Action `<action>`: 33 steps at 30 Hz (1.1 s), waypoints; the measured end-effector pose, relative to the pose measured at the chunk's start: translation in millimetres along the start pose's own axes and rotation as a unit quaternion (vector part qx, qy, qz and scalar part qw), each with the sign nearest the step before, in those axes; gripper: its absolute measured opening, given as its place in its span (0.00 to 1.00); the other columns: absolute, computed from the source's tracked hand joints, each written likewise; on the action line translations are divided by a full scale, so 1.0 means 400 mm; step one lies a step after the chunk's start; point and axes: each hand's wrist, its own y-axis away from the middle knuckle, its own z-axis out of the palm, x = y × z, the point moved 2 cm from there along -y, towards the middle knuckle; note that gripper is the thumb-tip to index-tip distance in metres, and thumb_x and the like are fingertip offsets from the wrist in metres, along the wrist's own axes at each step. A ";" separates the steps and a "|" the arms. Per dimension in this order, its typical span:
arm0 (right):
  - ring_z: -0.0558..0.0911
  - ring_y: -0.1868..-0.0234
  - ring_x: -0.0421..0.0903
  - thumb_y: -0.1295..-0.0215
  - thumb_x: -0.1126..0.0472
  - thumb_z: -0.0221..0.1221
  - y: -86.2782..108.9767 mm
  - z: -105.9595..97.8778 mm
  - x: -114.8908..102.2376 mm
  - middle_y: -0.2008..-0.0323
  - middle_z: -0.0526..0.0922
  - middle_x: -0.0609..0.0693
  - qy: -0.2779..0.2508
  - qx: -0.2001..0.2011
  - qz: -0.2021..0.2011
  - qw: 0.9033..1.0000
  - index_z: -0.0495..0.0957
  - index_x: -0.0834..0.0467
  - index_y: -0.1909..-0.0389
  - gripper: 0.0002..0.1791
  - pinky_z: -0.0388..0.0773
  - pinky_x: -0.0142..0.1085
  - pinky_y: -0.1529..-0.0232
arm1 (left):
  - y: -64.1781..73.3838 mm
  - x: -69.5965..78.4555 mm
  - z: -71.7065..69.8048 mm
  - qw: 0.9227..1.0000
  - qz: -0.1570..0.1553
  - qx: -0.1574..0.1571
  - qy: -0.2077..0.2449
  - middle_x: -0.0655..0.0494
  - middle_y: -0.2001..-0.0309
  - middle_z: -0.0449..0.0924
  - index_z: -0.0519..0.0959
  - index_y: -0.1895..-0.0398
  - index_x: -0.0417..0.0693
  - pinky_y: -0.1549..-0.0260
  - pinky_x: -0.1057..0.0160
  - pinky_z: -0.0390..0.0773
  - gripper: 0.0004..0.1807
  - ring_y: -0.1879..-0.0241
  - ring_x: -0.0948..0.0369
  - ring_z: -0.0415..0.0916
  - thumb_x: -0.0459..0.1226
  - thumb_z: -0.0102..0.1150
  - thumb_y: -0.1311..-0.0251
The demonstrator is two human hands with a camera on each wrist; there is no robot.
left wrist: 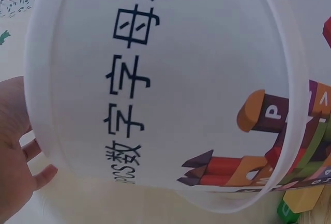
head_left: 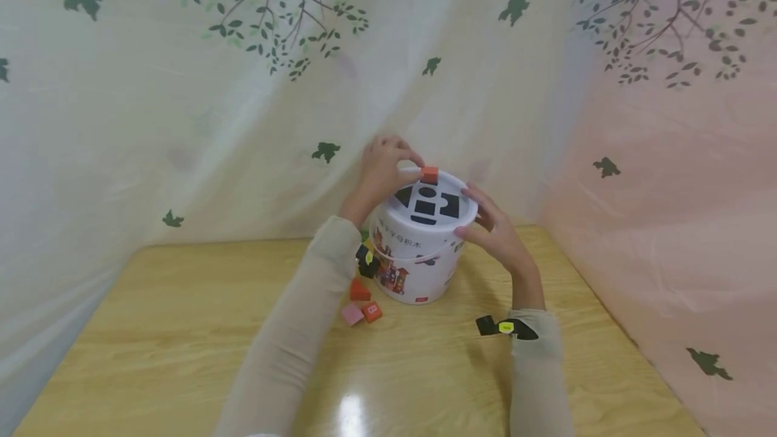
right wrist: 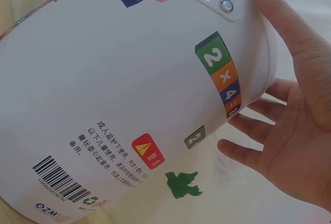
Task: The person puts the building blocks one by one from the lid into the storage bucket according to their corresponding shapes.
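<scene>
A white toy-block bucket (head_left: 419, 268) stands upright, its white lid (head_left: 452, 219) cut with several dark shaped holes. At the far side of the lid, my left hand (head_left: 384, 170) pinches a small red-orange block (head_left: 429, 175) between thumb and fingers, right over a hole there. My right hand (head_left: 499, 238) grips the bucket's right rim, thumb at the near edge and a finger at the lid's edge. In the left wrist view the printed bucket wall (left wrist: 191, 79) fills most of the picture and hides the block. The right wrist view has my right thumb (right wrist: 282, 14) on the rim.
Left of the bucket, a red triangular block (head_left: 359, 290), a pink block (head_left: 351, 314) and a red lettered block (head_left: 372, 311) lie on the wooden table (head_left: 182, 329). A yellow block (left wrist: 304, 199) and a green block (left wrist: 286, 212) sit by the bucket. A leaf-patterned curtain (head_left: 273, 154) hangs behind.
</scene>
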 end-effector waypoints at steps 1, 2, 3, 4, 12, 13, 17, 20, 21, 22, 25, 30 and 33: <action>0.57 0.21 0.58 0.37 0.59 0.68 0.000 0.000 0.002 0.18 0.50 0.46 -0.001 0.000 -0.001 1.000 0.58 0.45 0.21 0.45 0.56 0.65 0.26 | -0.001 0.000 0.004 1.000 0.001 0.001 -0.004 0.57 0.43 0.78 0.87 0.52 0.62 0.34 0.52 0.66 0.12 0.38 0.55 0.66 0.48 0.68 0.37; 0.57 0.20 0.58 0.37 0.59 0.68 0.000 0.000 0.003 0.18 0.50 0.46 -0.001 0.000 -0.004 1.000 0.58 0.45 0.21 0.45 0.56 0.65 0.26 | -0.003 0.001 0.008 1.000 0.000 0.002 -0.006 0.57 0.43 0.78 0.87 0.52 0.63 0.34 0.52 0.66 0.12 0.38 0.55 0.66 0.48 0.68 0.37; 0.57 0.20 0.58 0.37 0.59 0.68 -0.001 0.000 0.004 0.18 0.50 0.46 -0.003 -0.001 -0.005 1.000 0.58 0.46 0.21 0.45 0.56 0.65 0.26 | -0.004 0.001 0.012 1.000 0.000 0.002 -0.009 0.57 0.43 0.78 0.87 0.52 0.63 0.34 0.52 0.66 0.12 0.39 0.55 0.66 0.49 0.68 0.37; 0.56 0.20 0.58 0.37 0.60 0.68 -0.001 -0.001 0.004 0.18 0.50 0.46 -0.003 -0.002 -0.006 1.000 0.58 0.45 0.21 0.45 0.56 0.65 0.26 | -0.005 0.002 0.015 1.000 -0.001 0.003 -0.012 0.57 0.44 0.78 0.87 0.52 0.63 0.34 0.51 0.66 0.11 0.39 0.55 0.66 0.49 0.68 0.37; 0.57 0.21 0.58 0.37 0.58 0.68 0.001 0.000 -0.002 0.18 0.50 0.46 -0.003 -0.003 -0.005 1.000 0.58 0.46 0.21 0.45 0.56 0.65 0.26 | -0.015 0.009 0.037 0.999 -0.013 -0.005 -0.038 0.58 0.44 0.78 0.87 0.52 0.64 0.36 0.52 0.66 0.11 0.40 0.56 0.66 0.49 0.67 0.36; 0.57 0.21 0.58 0.37 0.58 0.68 0.001 0.000 -0.004 0.18 0.49 0.46 -0.003 -0.004 -0.004 1.000 0.58 0.46 0.21 0.45 0.56 0.65 0.26 | -0.016 0.010 0.038 0.999 -0.014 -0.006 -0.041 0.58 0.44 0.78 0.87 0.52 0.64 0.36 0.52 0.66 0.11 0.40 0.56 0.66 0.49 0.67 0.36; 0.57 0.21 0.58 0.37 0.57 0.69 0.000 0.000 -0.005 0.18 0.49 0.46 -0.002 -0.003 -0.003 1.000 0.58 0.47 0.21 0.45 0.56 0.65 0.26 | -0.018 0.012 0.046 0.999 -0.019 -0.009 -0.046 0.58 0.44 0.77 0.86 0.51 0.63 0.36 0.52 0.65 0.12 0.40 0.56 0.66 0.49 0.66 0.36; 0.57 0.21 0.59 0.37 0.58 0.68 -0.001 -0.001 -0.005 0.18 0.49 0.46 -0.001 -0.003 -0.004 1.000 0.58 0.47 0.21 0.45 0.56 0.66 0.26 | -0.019 0.013 0.047 0.999 -0.024 -0.009 -0.048 0.58 0.44 0.77 0.86 0.50 0.62 0.36 0.53 0.65 0.12 0.41 0.56 0.66 0.48 0.66 0.35; 0.57 0.21 0.59 0.37 0.58 0.68 -0.001 -0.001 -0.005 0.18 0.49 0.47 -0.002 -0.002 -0.005 1.000 0.58 0.47 0.21 0.45 0.56 0.65 0.26 | -0.019 0.012 0.047 0.998 -0.025 -0.008 -0.049 0.58 0.44 0.77 0.86 0.50 0.62 0.36 0.52 0.65 0.12 0.41 0.56 0.66 0.48 0.66 0.35; 0.57 0.21 0.59 0.37 0.59 0.68 -0.001 -0.001 -0.005 0.18 0.49 0.47 -0.002 -0.002 -0.006 1.000 0.58 0.48 0.21 0.45 0.56 0.66 0.26 | -0.019 0.012 0.047 0.998 -0.025 -0.008 -0.049 0.57 0.45 0.77 0.86 0.50 0.62 0.36 0.52 0.65 0.12 0.41 0.56 0.66 0.48 0.66 0.35; 0.56 0.20 0.60 0.37 0.60 0.68 0.000 -0.002 -0.005 0.18 0.49 0.49 -0.003 -0.002 -0.009 1.000 0.58 0.49 0.21 0.45 0.56 0.66 0.26 | -0.018 0.011 0.049 0.998 -0.026 -0.008 -0.053 0.57 0.45 0.77 0.86 0.50 0.62 0.36 0.52 0.66 0.13 0.41 0.56 0.66 0.49 0.66 0.35; 0.55 0.20 0.60 0.37 0.60 0.67 0.001 -0.001 -0.007 0.18 0.49 0.50 -0.003 -0.003 -0.012 1.000 0.58 0.50 0.21 0.45 0.56 0.65 0.26 | -0.017 0.006 0.054 0.998 -0.030 -0.012 -0.047 0.57 0.44 0.78 0.86 0.49 0.62 0.36 0.52 0.66 0.14 0.41 0.55 0.67 0.50 0.66 0.35; 0.55 0.20 0.59 0.37 0.61 0.67 0.002 -0.001 -0.008 0.18 0.49 0.50 -0.003 -0.003 -0.014 1.000 0.59 0.50 0.21 0.44 0.56 0.65 0.26 | -0.015 0.004 0.056 0.999 -0.035 -0.010 -0.039 0.56 0.44 0.78 0.86 0.48 0.61 0.37 0.52 0.67 0.15 0.41 0.55 0.67 0.49 0.67 0.36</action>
